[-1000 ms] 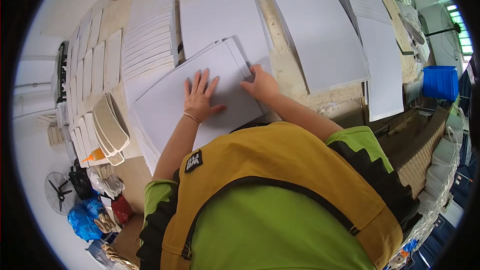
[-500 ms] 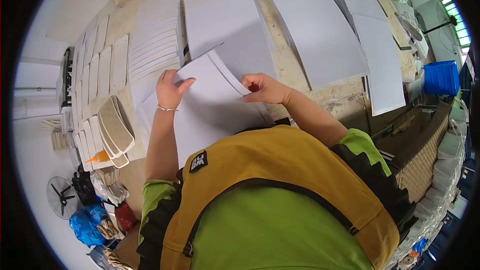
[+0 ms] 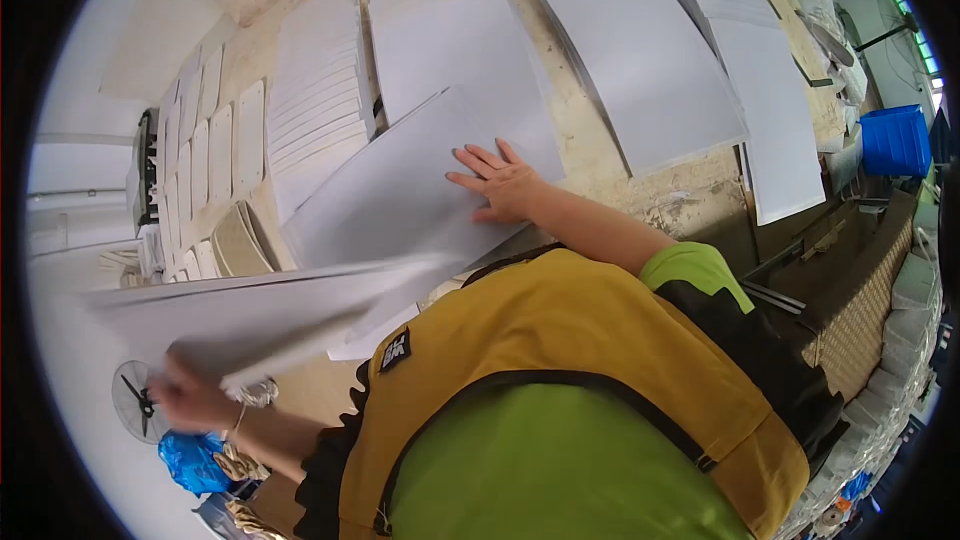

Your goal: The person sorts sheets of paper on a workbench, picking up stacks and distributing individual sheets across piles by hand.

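Out at the lower left, my left hand [image 3: 195, 398] is closed on the near edge of a large white sheet [image 3: 270, 315]. Motion blurs both the hand and the sheet, which is lifted and slants across the table's left front side. My right hand [image 3: 503, 187] lies flat, fingers spread, on another large white sheet [image 3: 390, 180]. That sheet lies at an angle over the lower ends of the rows behind it.
Overlapping white sheets [image 3: 630, 60] run in long rows across the worn table [image 3: 580, 130]. At left are small pale rounded panels [image 3: 222, 145] and curved beige pieces [image 3: 240, 240]. A blue bin [image 3: 893, 142] stands far right; a fan [image 3: 130, 400] and blue bags [image 3: 192, 460] are lower left.
My left hand has swung down and left, carrying a white sheet off the pile in front of me. My right hand has let go of the sheets' edge and now rests flat.
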Demonstrator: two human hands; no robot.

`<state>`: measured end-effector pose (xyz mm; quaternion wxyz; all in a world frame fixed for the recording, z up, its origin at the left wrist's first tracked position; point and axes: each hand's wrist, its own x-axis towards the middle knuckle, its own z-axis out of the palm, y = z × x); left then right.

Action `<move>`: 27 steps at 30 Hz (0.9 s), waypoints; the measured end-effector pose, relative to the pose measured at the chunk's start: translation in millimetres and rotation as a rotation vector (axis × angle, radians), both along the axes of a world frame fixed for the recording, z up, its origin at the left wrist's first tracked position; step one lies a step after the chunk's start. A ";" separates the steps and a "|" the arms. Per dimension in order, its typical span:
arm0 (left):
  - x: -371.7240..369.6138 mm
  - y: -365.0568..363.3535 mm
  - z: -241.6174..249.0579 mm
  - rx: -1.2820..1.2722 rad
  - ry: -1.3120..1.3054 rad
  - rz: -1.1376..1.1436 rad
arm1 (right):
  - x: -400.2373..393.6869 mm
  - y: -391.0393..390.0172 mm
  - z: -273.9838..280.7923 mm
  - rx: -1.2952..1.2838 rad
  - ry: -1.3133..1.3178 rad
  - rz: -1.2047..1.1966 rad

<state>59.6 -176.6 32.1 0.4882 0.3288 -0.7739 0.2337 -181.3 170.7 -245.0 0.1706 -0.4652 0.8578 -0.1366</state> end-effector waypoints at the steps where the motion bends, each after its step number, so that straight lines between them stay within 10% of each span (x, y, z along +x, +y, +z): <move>1: 26.8 -4.4 28.6 -0.004 0.012 0.112 | -1.1 -0.7 -0.5 0.011 0.005 -0.004; 4: 41.6 22.9 58.7 -0.017 0.271 -0.242 | -5.3 0.5 0.0 -0.006 0.015 0.003; 11: -40.1 43.9 15.2 0.363 -0.252 -0.505 | -15.8 -4.5 6.7 -0.151 -0.078 -0.106; 14: -141.5 79.4 -41.8 0.353 -0.602 -0.666 | -17.5 -1.9 5.3 -0.871 -1.244 -0.350; 18: -221.1 81.0 -136.4 0.600 -0.960 -0.626 | -8.2 15.6 18.6 -0.754 -1.507 -0.727; 22: -252.0 81.9 -192.9 0.699 -1.162 -0.602 | -5.3 17.8 -10.1 -0.272 -0.698 -0.592; 27: -261.1 68.7 -215.2 0.721 -1.202 -0.567 | -6.6 9.0 -20.7 -0.296 -0.586 -0.683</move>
